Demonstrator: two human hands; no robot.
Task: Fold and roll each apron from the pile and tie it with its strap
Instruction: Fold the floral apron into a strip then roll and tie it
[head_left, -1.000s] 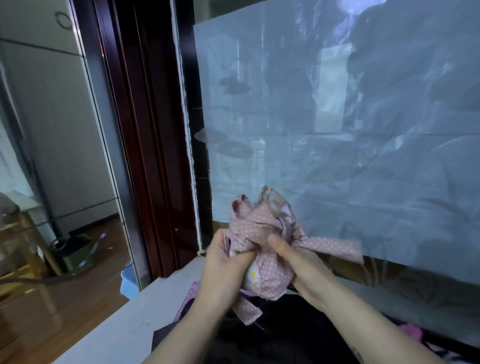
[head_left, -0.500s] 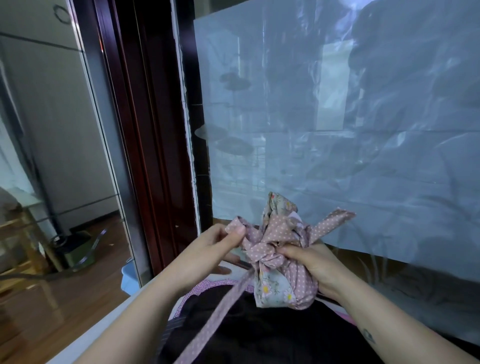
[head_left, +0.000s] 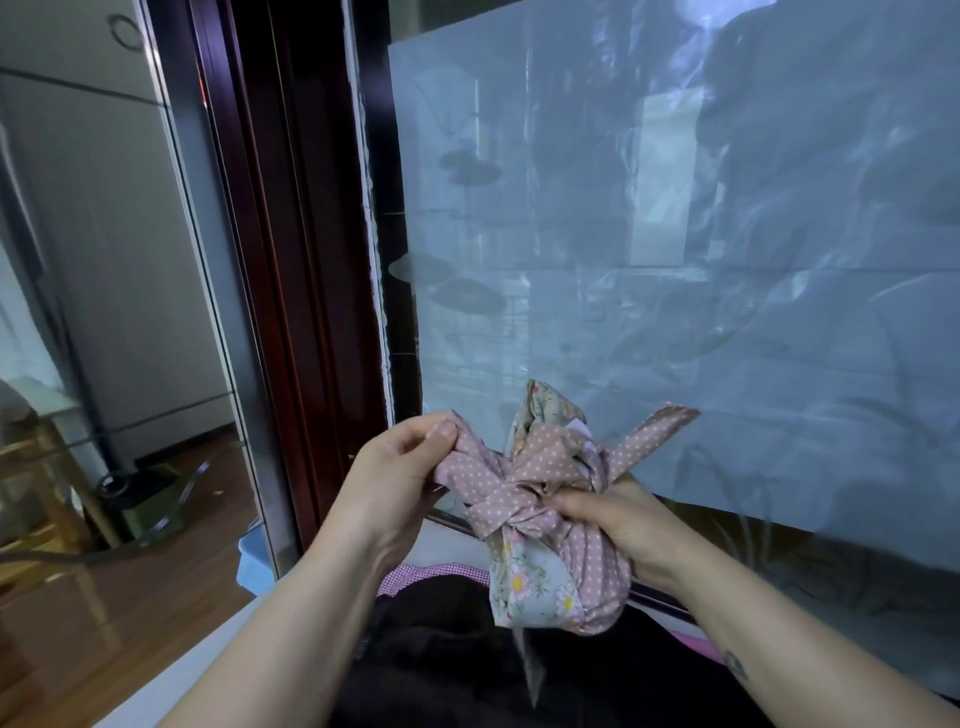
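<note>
Pink strap, nine o'clock of the knot, is being pinched by left fingers; apron roll is being gripped by right fingers; steady outward pull advised.

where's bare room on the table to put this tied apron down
Bare strip of table left of the dark cloth pile, along its left edge. Under the apron bundle it is crowded with cloth.

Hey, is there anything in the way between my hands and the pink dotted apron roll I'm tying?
Nothing visible is. Your left hand pinches the strap directly, and your right hand grips the apron roll right beside the knot. Dark cloth lies below the roll, not between it and either hand.
</note>
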